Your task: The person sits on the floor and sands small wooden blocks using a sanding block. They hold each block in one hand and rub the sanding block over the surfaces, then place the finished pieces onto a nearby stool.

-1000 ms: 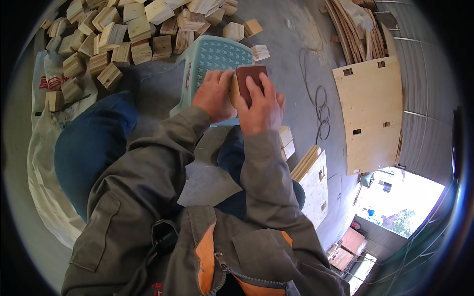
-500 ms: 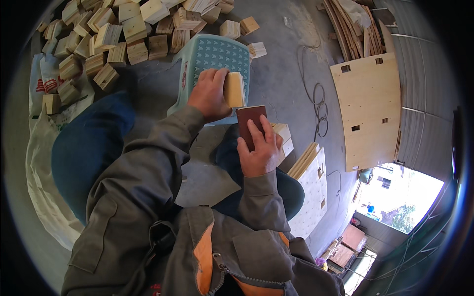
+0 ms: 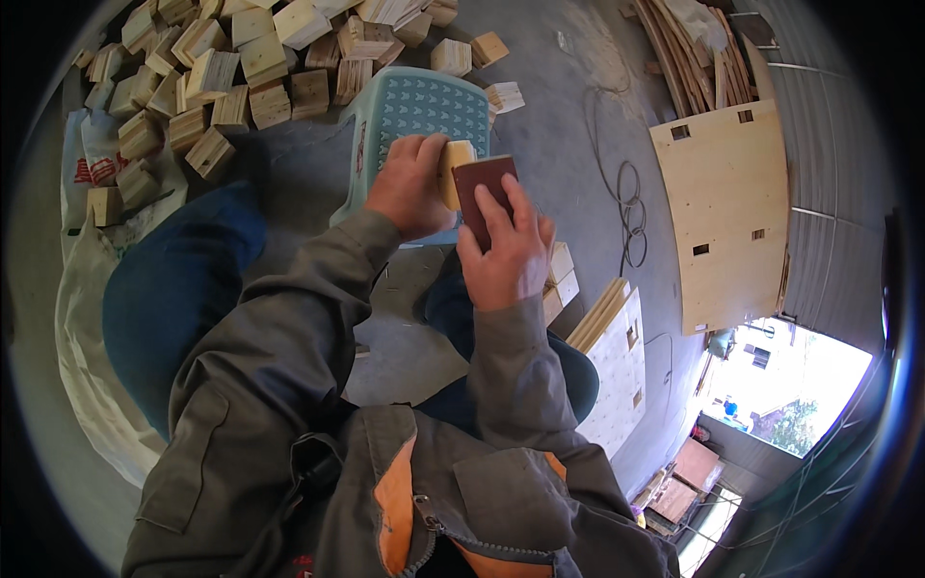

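On the small light-blue plastic stool (image 3: 429, 104), my left hand (image 3: 409, 188) grips a pale plywood block (image 3: 457, 154) and keeps it upright. My right hand (image 3: 508, 252) is closed on a flat reddish-brown sanding block (image 3: 477, 181), fingers spread over its face and thumb at its near side. The sanding block lies against or just in front of the plywood block's right side and hides part of it; whether they touch I cannot tell. My left fingertips are partly out of sight behind the plywood block.
A heap of plywood blocks (image 3: 263, 60) covers the floor at the far left, beside a white sack (image 3: 87, 318). More blocks (image 3: 561, 279) and leaning boards (image 3: 617, 371) stand right of my knee. A cable (image 3: 628, 207) and a large panel (image 3: 729, 202) lie farther right.
My right hand has moved the sanding block up and away from me, along the plywood block's right side. My left hand and the plywood block have stayed nearly in place.
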The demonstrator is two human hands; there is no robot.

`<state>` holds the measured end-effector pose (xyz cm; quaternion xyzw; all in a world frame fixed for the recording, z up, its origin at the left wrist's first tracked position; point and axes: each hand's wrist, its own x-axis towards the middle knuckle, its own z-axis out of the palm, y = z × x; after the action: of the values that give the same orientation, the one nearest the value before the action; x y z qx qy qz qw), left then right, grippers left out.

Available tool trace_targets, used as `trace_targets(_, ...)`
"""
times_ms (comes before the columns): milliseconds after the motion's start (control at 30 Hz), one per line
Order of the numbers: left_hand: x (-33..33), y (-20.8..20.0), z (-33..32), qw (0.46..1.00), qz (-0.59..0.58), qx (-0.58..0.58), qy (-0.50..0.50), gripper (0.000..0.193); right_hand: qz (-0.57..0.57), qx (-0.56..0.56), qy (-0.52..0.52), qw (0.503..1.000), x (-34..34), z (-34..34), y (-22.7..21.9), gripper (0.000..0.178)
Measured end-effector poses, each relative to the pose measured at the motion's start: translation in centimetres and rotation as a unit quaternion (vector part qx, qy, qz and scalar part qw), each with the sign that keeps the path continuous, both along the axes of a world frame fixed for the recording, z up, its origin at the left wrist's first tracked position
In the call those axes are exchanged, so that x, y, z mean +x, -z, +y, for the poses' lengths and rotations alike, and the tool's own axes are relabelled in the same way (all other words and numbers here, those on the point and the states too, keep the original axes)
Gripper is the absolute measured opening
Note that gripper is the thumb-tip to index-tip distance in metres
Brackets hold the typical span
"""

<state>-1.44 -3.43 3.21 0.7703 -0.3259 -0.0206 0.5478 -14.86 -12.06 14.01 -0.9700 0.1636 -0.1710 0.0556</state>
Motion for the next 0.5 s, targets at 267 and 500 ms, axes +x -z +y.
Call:
trace_targets(267, -0.2, -0.1, -0.1, 1.0, -0.011, 0.004, -0.003, 0.086, 0.099, 0.006, 0.057, 0.993, 11.1, -4.6, -1.1, 0.054)
trace_targets(500, -0.4, -0.8, 0.6, 0.999, 0.032, 0.028, 0.015, 0.088, 0.007, 0.087, 0.043, 0.995, 4.3, -9.9, -1.0, 0.06)
